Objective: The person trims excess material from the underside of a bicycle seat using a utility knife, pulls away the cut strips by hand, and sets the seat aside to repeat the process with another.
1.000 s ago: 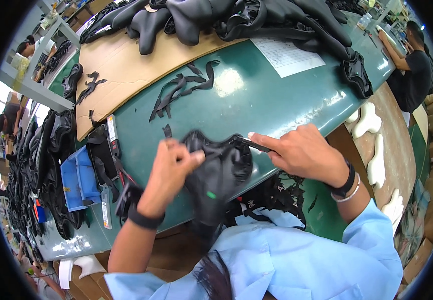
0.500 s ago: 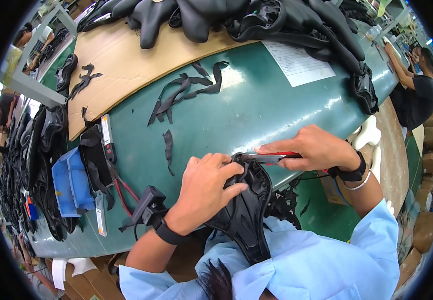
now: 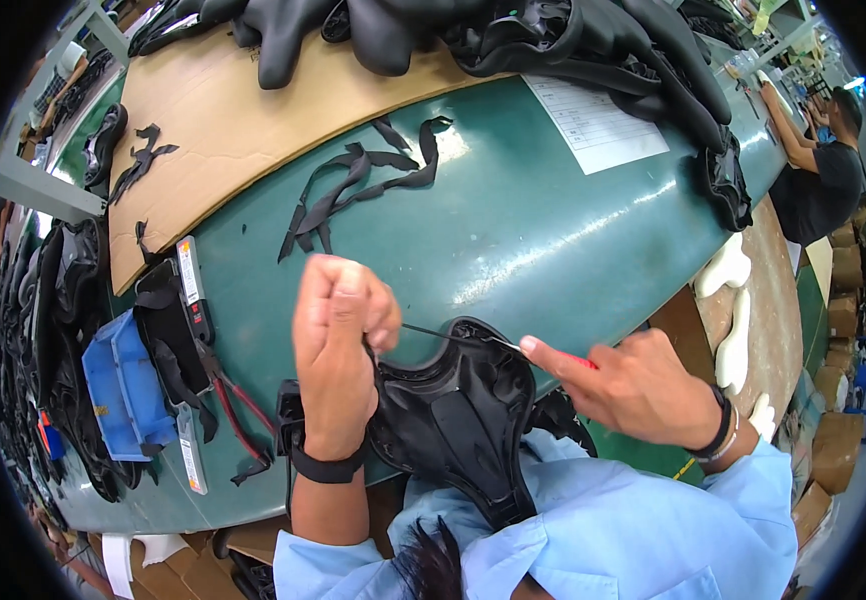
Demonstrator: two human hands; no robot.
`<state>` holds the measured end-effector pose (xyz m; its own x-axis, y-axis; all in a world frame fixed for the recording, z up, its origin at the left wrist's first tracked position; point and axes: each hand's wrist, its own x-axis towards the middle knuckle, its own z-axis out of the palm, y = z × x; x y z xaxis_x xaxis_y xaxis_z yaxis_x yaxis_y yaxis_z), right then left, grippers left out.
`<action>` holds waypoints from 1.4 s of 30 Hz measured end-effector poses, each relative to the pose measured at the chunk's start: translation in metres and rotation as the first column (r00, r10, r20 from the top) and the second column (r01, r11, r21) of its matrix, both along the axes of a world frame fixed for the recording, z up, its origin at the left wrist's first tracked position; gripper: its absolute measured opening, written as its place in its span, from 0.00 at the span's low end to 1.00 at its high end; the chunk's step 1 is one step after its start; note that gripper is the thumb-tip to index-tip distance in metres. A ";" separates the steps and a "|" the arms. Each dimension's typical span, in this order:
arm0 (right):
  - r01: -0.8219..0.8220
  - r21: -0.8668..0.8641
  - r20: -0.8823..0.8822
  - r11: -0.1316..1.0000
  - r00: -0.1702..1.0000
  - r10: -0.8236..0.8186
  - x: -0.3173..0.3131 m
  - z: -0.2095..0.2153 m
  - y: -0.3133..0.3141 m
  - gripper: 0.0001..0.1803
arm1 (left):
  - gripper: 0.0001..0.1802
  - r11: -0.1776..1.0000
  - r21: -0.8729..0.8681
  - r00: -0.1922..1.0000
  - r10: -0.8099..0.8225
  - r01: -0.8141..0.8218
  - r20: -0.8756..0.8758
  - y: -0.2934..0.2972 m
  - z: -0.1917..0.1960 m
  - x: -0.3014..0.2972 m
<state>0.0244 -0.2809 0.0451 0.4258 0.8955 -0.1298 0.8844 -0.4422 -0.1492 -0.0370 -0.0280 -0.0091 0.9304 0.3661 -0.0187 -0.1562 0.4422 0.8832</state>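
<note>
Black moulded part (image 3: 453,420) between left hand (image 3: 338,340), right hand (image 3: 633,385)

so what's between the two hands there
In the head view, a thin strip spans from the left hand to the right hand, above the black moulded piece.

Tabletop (image 3: 553,230): dark green, glossy, pale glare streaks. Cardboard sheet (image 3: 243,130): tan. Moulded piece (image 3: 453,420) at the hands: matt black. Cut strips (image 3: 353,185): black. Paper sheet (image 3: 593,120): white, grey lines of print. Small bin (image 3: 128,385): bright blue. Tool (image 3: 513,345): thin silver shaft, red handle. Shirt sleeves (image 3: 633,540): light blue. Wristbands (image 3: 325,468): black. Foam shapes (image 3: 728,300): off-white.
</note>
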 end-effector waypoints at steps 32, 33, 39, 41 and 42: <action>0.352 0.256 -0.337 0.900 0.905 -0.258 -0.065 -0.028 -0.009 0.31 | 0.48 0.493 0.759 0.803 0.182 0.425 -0.568 0.002 -0.010 -0.075; 0.439 0.294 -0.425 0.849 0.856 -0.295 -0.063 -0.027 -0.008 0.30 | 0.47 0.543 0.751 0.805 0.210 0.375 -0.555 0.011 -0.010 -0.084; 0.777 0.470 -0.664 0.419 0.624 -0.411 -0.042 -0.026 -0.030 0.27 | 0.30 0.717 0.202 0.710 0.694 -0.667 -0.118 0.106 0.029 -0.120; 0.777 0.443 -0.685 0.448 0.616 -0.390 -0.047 -0.033 -0.031 0.27 | 0.24 0.578 -0.050 0.578 0.816 -0.815 0.013 0.134 0.054 -0.128; 0.770 0.438 -0.691 0.465 0.619 -0.373 -0.048 -0.040 -0.030 0.26 | 0.23 0.560 -0.084 0.562 0.827 -0.825 0.000 0.146 0.059 -0.127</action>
